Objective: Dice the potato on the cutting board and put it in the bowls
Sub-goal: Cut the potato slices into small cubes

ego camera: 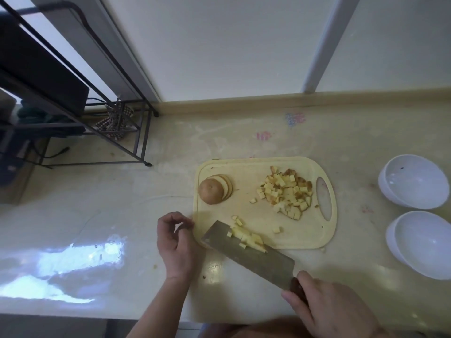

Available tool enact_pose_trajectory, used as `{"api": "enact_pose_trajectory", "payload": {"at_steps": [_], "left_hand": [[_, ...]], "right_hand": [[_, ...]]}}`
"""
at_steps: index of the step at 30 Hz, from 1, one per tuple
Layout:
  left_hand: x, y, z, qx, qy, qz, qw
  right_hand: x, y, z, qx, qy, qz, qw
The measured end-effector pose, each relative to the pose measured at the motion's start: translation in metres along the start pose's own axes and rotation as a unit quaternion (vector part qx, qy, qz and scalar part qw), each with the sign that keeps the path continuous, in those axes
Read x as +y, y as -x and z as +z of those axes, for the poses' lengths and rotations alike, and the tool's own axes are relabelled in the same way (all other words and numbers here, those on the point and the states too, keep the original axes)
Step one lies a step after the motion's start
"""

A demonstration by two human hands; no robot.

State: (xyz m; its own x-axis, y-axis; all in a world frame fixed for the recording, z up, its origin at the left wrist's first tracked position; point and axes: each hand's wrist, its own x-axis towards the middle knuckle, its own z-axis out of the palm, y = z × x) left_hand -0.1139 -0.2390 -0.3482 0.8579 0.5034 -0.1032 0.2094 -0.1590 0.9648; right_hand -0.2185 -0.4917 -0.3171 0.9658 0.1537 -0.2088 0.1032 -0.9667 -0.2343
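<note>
A pale yellow cutting board (258,206) lies on the counter. At its left end sits the uncut potato end (211,194) with a few slices (227,185) leaning on it. A heap of diced potato (288,192) lies near the board's handle hole. My right hand (327,304) grips the dark handle of a cleaver (253,256), whose flat blade carries fresh dice (247,237) over the board's near edge. My left hand (177,242) hovers just left of the board, fingers loosely curled, holding nothing. Two white bowls, far (413,181) and near (423,243), stand at the right, both holding no potato.
A black wire rack (117,132) with dark items and a checked cloth stands at the back left of the counter. A white wall panel runs along the back. The counter's front edge lies close to my arms.
</note>
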Motion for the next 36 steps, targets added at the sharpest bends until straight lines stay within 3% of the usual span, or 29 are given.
{"api": "enact_pose_trajectory", "payload": {"at_steps": [3, 7, 15, 23, 26, 27, 28, 32, 34, 36], "left_hand": [[0.001, 0.0, 0.002, 0.0, -0.023, -0.016, 1.0], [0.001, 0.001, 0.005, -0.011, -0.048, -0.012, 0.999], [-0.006, -0.002, 0.004, -0.022, -0.081, 0.0, 0.996], [-0.006, -0.001, 0.007, -0.018, -0.099, 0.002, 0.995], [-0.004, -0.001, 0.008, -0.01, -0.086, -0.001, 0.996], [-0.004, -0.001, 0.008, -0.01, -0.082, 0.005, 0.997], [-0.002, -0.001, 0.009, -0.013, -0.081, 0.018, 0.996], [0.018, -0.002, 0.024, -0.067, -0.091, 0.187, 0.976], [0.043, -0.003, 0.038, -0.134, -0.066, 0.316, 0.937], [0.073, -0.004, 0.054, -0.226, -0.037, 0.421, 0.877]], "right_hand": [[-0.001, 0.0, 0.005, 0.077, 0.049, -0.034, 0.995], [0.001, -0.003, 0.01, 0.094, 0.06, -0.028, 0.993], [0.011, -0.006, 0.016, 0.078, 0.022, 0.031, 0.996], [0.02, -0.019, 0.007, 0.024, 0.022, 0.075, 0.997], [0.021, -0.019, -0.006, -0.031, -0.011, 0.108, 0.994], [0.023, -0.02, -0.009, -0.011, -0.024, 0.109, 0.994], [0.026, -0.019, -0.008, 0.023, -0.048, 0.099, 0.994], [0.032, -0.033, -0.032, -0.017, -0.231, 0.141, 0.963], [0.033, -0.041, -0.045, -0.018, -0.265, 0.14, 0.954], [0.032, -0.044, -0.057, -0.026, -0.244, 0.121, 0.962]]}}
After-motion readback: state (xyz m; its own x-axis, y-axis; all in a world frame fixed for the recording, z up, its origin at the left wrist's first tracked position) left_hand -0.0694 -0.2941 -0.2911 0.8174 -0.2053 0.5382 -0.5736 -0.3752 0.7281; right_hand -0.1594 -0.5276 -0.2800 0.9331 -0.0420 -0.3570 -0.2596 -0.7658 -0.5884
